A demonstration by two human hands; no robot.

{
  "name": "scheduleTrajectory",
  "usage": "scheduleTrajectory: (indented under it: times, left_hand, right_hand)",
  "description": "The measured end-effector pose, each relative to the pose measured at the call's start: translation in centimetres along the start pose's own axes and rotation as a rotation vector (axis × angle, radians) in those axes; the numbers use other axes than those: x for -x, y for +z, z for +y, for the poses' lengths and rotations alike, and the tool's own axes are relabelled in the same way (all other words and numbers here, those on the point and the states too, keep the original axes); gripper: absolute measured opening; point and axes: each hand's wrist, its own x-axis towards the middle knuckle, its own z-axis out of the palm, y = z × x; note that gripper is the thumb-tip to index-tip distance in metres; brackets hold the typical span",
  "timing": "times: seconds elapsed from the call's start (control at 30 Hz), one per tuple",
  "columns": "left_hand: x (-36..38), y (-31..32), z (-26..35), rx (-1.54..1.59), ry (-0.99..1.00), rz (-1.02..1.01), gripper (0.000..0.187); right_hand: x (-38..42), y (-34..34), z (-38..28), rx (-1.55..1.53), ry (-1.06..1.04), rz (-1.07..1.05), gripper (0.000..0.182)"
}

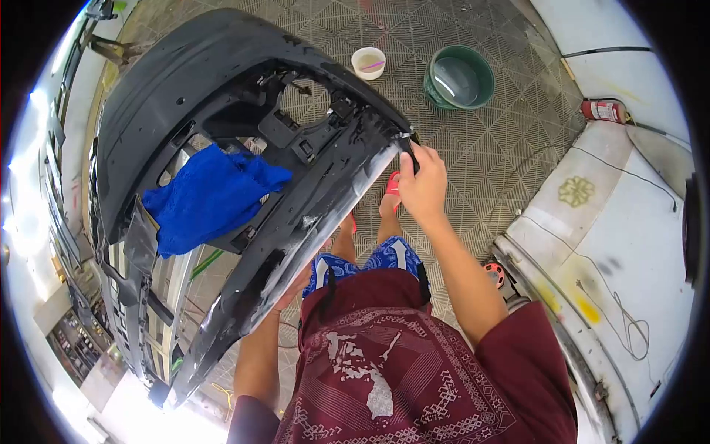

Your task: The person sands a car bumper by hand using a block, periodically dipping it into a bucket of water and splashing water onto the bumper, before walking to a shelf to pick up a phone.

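Observation:
A black car bumper cover [166,81] stretches in front of me, wet, with pale scuffed patches along its near edge. My right hand [424,185] is at the right end of that edge, fingers closed around a small black pad [410,155] against the bumper's corner. Whether the pad is sandpaper or a block, I cannot make out. Low against the near edge is my left hand [296,288], mostly hidden by the bumper; its fingers do not show. A crumpled blue cloth [211,196] lies over the bumper's inner side.
Beyond the bumper, a green bucket [460,78] of water and a white tub [368,64] with a pink stick stand on the patterned floor [510,126]. A fire extinguisher [605,111] is at right, near a white panel with a loose cable [629,325]. Shelving [78,337] is at left.

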Motion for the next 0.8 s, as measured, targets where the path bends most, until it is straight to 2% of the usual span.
scheduleTrajectory:
  times: [0.07,0.13,0.23,0.4,0.47,0.63,0.77,0.8]
  left_hand:
    - [0.0,0.1,-0.1,0.036,-0.010,-0.022,0.081]
    - [-0.2,0.0,-0.1,0.067,-0.015,-0.045,0.079]
    - [-0.5,0.7,0.2,0.160,-0.018,-0.130,0.076]
    - [-0.1,-0.3,-0.2,0.088,0.008,-0.019,0.076]
    - [0.3,-0.8,-0.2,0.094,0.025,-0.002,0.076]
    - [0.6,-1.4,-0.5,0.106,0.037,0.029,0.077]
    - [0.7,-2.6,-1.0,0.159,0.087,0.079,0.077]
    - [0.5,-2.8,-1.3,0.194,0.111,0.119,0.077]
  right_hand:
    - [0.7,-0.8,0.0,-0.032,-0.136,0.030,0.035]
    - [0.1,-0.5,0.9,0.028,-0.134,0.006,0.035]
    - [1.1,-1.1,-1.0,0.029,-0.161,0.077,0.032]
    - [-0.5,-0.2,0.5,0.068,-0.224,0.048,0.033]
    - [1.3,-1.1,-1.2,0.044,-0.172,0.074,0.033]
    - [-0.2,0.2,0.8,0.080,-0.116,0.049,0.036]
    - [4.7,-2.4,-5.0,-0.053,-0.227,0.052,0.034]
    - [4.1,-2.0,-4.0,-0.049,-0.222,0.051,0.034]
